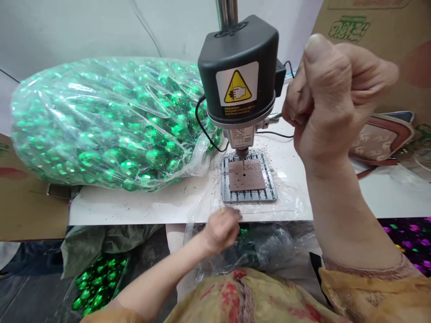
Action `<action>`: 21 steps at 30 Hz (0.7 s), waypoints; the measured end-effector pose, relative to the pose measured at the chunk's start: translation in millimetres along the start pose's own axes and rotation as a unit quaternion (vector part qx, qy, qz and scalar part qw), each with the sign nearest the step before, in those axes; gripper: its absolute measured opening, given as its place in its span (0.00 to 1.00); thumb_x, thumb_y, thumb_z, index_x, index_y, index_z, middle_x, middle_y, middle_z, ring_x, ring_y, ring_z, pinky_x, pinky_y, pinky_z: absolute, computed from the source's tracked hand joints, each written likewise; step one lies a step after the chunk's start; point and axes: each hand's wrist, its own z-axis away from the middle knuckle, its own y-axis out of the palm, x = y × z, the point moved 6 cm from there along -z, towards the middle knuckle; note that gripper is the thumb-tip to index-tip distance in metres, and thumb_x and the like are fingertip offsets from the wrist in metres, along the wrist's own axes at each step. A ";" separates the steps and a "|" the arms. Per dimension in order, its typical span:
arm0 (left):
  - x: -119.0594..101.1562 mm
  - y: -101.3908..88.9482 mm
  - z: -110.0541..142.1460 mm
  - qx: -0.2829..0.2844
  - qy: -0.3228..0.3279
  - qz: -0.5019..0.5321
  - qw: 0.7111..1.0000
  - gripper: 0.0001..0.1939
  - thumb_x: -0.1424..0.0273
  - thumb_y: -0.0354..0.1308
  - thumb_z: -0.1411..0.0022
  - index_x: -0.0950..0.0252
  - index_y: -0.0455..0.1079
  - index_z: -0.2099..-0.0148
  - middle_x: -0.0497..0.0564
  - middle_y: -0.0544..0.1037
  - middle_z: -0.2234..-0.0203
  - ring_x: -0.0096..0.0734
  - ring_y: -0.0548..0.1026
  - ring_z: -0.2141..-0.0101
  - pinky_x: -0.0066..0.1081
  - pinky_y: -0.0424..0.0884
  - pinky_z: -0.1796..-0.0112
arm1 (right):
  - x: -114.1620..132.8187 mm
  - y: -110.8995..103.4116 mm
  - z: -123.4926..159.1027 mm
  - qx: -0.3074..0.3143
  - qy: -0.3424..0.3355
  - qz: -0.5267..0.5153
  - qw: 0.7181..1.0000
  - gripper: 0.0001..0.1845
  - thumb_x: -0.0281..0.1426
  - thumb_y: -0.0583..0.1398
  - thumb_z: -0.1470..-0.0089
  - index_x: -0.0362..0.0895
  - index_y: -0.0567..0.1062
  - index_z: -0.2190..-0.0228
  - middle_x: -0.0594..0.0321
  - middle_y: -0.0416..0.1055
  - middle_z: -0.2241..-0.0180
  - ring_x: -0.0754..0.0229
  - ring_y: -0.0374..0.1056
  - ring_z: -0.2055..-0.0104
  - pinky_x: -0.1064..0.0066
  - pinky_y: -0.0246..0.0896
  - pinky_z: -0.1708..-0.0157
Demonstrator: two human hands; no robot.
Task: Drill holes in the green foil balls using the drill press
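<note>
A small bench drill press (pixel 239 72), black with a yellow warning label, stands before me. My right hand (pixel 323 89) is wrapped in a fist at the end of its silver feed lever (pixel 273 118); the grip itself is hidden by the fingers. Under the chuck (pixel 242 152), a brown square board (pixel 254 177) with a dark hole lies on the slotted metal base (pixel 226 195). My left hand (pixel 222 229) is closed at the table's front edge, just below the base. Whatever its fingers hold, if anything, is hidden.
A large clear bag of shiny green faceted beads (pixel 111 125) fills the table's left side. Dark shavings surround the base. Cardboard boxes (pixel 30 202) stand at both sides, and a purse (pixel 380 137) lies at right. Green beads (pixel 99 282) and purple ones (pixel 409 242) sit below table height.
</note>
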 end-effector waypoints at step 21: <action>96.4 -78.4 -128.5 -0.144 -0.138 -0.128 0.971 0.23 0.69 0.65 0.41 0.61 0.69 0.43 0.56 0.70 0.53 0.43 0.72 0.51 0.44 0.72 0.48 | 5.4 -0.4 7.9 0.016 0.038 0.041 0.998 0.26 0.29 0.57 0.40 0.41 0.57 0.86 0.73 0.49 0.87 0.77 0.50 0.83 0.77 0.41 0.80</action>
